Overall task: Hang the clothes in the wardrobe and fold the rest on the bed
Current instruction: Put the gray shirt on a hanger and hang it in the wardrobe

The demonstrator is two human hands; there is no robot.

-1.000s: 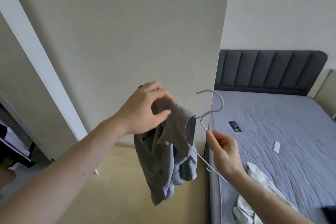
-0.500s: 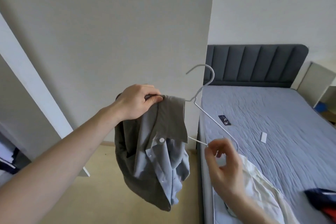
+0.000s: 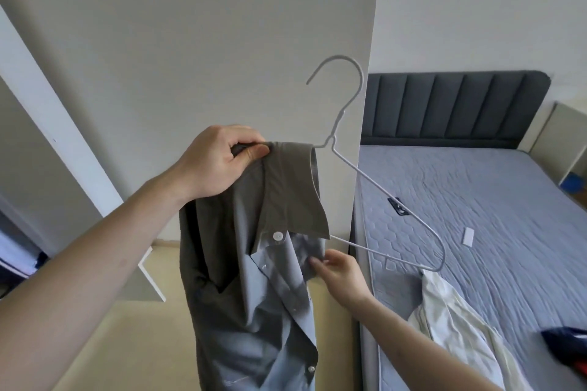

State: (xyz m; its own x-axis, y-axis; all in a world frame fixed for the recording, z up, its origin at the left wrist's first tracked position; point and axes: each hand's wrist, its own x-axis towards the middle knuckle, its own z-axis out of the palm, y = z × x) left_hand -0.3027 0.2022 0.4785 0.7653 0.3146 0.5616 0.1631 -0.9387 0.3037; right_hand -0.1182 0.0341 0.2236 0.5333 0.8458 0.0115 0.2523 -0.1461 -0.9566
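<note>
Gripping the shirt (image 3: 254, 263) collar, left hand (image 3: 219, 162) lifts hanger (image 3: 381, 187); right hand (image 3: 340, 276) pinches fabric beside bed (image 3: 492, 232).

Matt grey cloth shirt (image 3: 254, 263), smooth white wire hanger (image 3: 394, 200).

Bed (image 3: 495, 200) with cream garment (image 3: 454, 333), remote (image 3: 398, 206)
</note>
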